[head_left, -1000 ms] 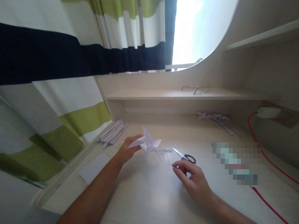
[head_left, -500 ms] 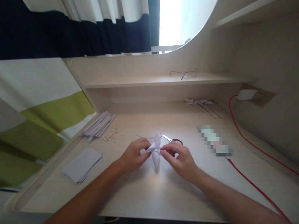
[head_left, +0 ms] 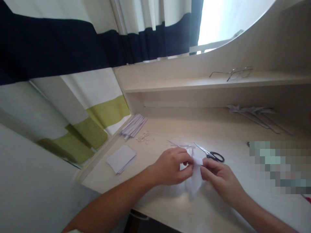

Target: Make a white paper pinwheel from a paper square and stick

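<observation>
Both hands meet over the pale wooden desk (head_left: 218,129) on a white folded paper pinwheel (head_left: 196,174). My left hand (head_left: 170,168) pinches its left side and my right hand (head_left: 220,179) pinches its right side, with the paper standing on edge between the fingertips. Just behind the hands lie black-handled scissors (head_left: 210,154) and a few thin paper offcuts (head_left: 181,145).
A bundle of rolled paper sticks (head_left: 133,126) and small scraps (head_left: 145,137) lie at the back left, a stack of white paper squares (head_left: 120,158) nearer. Finished pinwheels (head_left: 257,115) lie at the back right. Glasses (head_left: 232,73) rest on the shelf. A striped curtain (head_left: 73,48) hangs left.
One second ago my left hand alone held the pinwheel up. My right hand has since joined it, and both now hold the paper low over the desk. The camera has swung left.
</observation>
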Motion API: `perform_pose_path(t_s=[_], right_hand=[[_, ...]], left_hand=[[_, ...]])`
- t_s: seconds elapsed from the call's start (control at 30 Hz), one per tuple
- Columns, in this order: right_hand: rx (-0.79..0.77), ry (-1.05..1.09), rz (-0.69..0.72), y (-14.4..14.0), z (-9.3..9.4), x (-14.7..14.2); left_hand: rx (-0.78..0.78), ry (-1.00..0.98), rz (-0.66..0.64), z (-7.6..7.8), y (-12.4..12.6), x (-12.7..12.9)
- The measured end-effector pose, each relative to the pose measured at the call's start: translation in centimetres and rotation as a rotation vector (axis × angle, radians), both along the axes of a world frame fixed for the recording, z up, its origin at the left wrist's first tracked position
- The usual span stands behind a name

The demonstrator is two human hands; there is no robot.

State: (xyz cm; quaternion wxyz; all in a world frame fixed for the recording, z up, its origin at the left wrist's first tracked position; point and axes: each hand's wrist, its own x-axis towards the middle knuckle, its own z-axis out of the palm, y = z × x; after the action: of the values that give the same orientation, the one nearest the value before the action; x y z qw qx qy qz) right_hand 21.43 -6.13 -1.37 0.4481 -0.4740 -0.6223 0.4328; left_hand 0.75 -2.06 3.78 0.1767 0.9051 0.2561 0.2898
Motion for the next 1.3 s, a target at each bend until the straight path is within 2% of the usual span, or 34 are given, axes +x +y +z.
perform_pose_path(t_s=[0.13, 0.27, 0.4, 0.5, 0.7, 0.93, 1.07, 1.17, 1.3], right_hand=[[-0.149, 0.138, 0.085, 0.5, -1.2, 0.3], [-0.26, 0.271, 0.098, 0.4, -1.6, -0.2], [-0.3, 0.376, 0.146, 0.1, -1.4, -0.8], [-0.298, 0.396, 0.137, 0.1, -1.2, -0.8], [-0.255, 0.416, 0.135, 0.2, -0.6, -0.4], [-0.209, 0.356, 0.132, 0.4, 0.0, 0.0], [-0.174, 0.288, 0.09, 0.3, 1.1, 0.0], [-0.07, 0.19, 0.038, -0.3, 2.1, -0.2], [0.152, -0.009, -0.079, -1.2, 3.1, -0.5]], left_hand=[[-0.066, -0.028, 0.005, 0.9, 0.4, -1.3], [-0.174, -0.013, 0.026, 1.8, 0.9, -3.0], [-0.208, -0.088, 0.102, 1.7, 0.4, -3.4], [-0.17, -0.197, 0.131, 1.4, -0.3, -3.0], [-0.14, -0.31, 0.014, 1.3, -0.8, -1.8], [-0.241, -0.361, -0.011, 0.7, 0.3, -1.0], [-0.262, -0.4, -0.034, 0.4, 0.6, -0.9], [-0.304, -0.443, -0.043, 0.0, 0.6, -1.0], [-0.4, -0.51, -0.01, -1.0, 0.5, -1.0]])
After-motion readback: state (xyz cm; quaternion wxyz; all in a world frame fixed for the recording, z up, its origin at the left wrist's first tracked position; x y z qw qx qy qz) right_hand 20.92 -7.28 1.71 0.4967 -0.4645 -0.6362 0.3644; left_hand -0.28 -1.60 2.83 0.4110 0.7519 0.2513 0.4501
